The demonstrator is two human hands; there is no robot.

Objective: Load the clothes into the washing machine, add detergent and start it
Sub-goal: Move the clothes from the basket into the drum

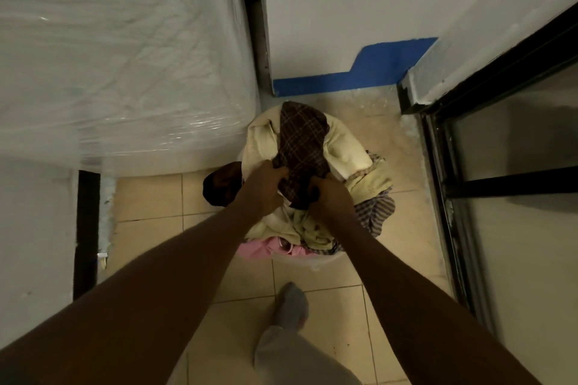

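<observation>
- The left hand [262,184] and right hand [331,197] both grip the near end of a dark plaid cloth [301,141], fingers curled into its folds.
- The plaid cloth lies on top of the clothes pile [345,150], running from the hands to the pile's far edge.
- The pile heaps over a basket [316,263], of which only a pale bit of rim shows at the near side.
- In the pile are cream cloths, a striped cloth [375,212] hanging off its right side and a pink garment [256,248] at its near edge.
- A dark brown garment [222,184] hangs off the pile's left side, over the tiled floor [150,200].
- Left of the pile, just beside it, stands a big white unit [119,56] wrapped in plastic film, possibly the washer; no lid or controls show.
- Right of the pile is a black-framed glass door [444,166].
- Beyond the pile a blue strip [344,80] runs along the foot of the wall.
- Nearer than the pile, a foot [292,306] in a grey sock stands on the tiles.
</observation>
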